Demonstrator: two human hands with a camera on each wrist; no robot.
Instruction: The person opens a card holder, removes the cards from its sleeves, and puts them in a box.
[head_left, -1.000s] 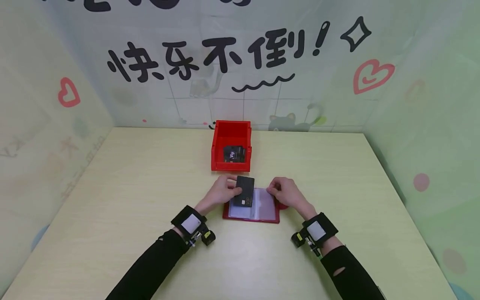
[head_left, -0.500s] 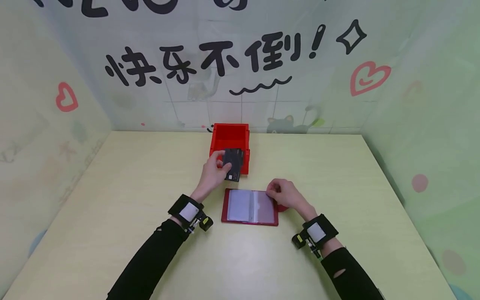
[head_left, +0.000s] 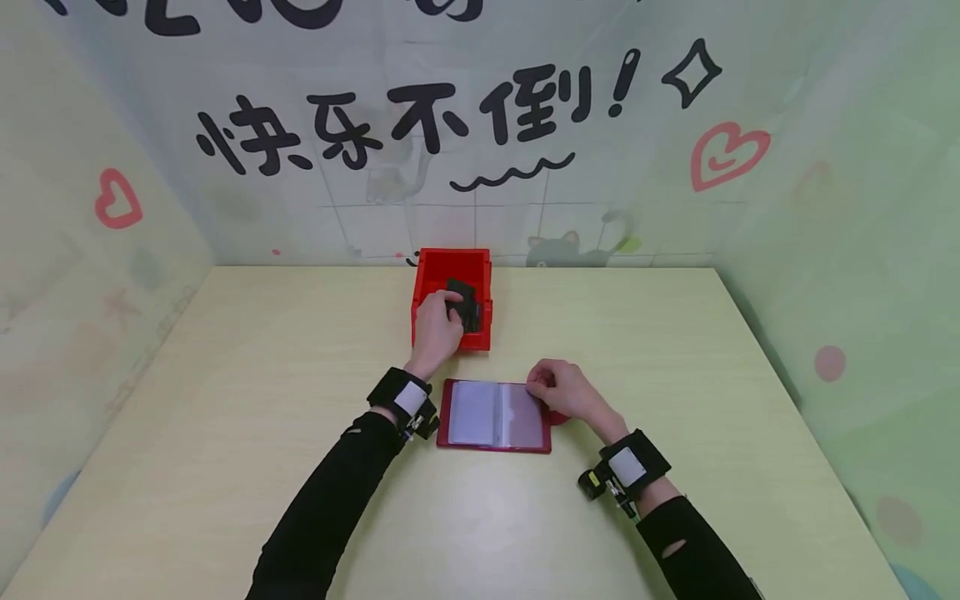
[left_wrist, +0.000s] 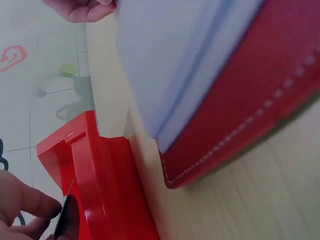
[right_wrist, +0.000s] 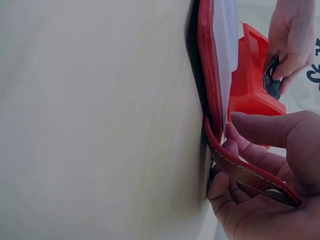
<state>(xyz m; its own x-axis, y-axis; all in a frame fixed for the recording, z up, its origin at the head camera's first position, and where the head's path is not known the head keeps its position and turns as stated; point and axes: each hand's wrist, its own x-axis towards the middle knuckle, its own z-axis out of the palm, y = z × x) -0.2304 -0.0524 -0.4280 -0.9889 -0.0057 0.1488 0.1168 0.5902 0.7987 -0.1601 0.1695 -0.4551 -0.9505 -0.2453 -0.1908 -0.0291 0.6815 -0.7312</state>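
A red card holder (head_left: 474, 417) lies open flat on the table, with clear plastic sleeves inside. My left hand (head_left: 437, 335) pinches a black card (right_wrist: 272, 82) between thumb and fingers, inside the red plastic bin (head_left: 480, 342) behind the holder. More black cards lie beneath it there, partly hidden by the hand. At the holder's right edge, my right hand (head_left: 567, 392) pinches the sleeve edge between thumb and finger. The holder's red snap strap (right_wrist: 247, 175) crosses that hand's fingers in the right wrist view.
The pale wooden table (head_left: 247, 417) extends around the holder and bin. A printed cloth backdrop (head_left: 375, 179) stands along its back, just behind the bin, and more cloth walls flank both sides.
My left hand has carried the black card from over the holder's left sleeve back and up into the red bin. The right hand stays at the holder's right edge.
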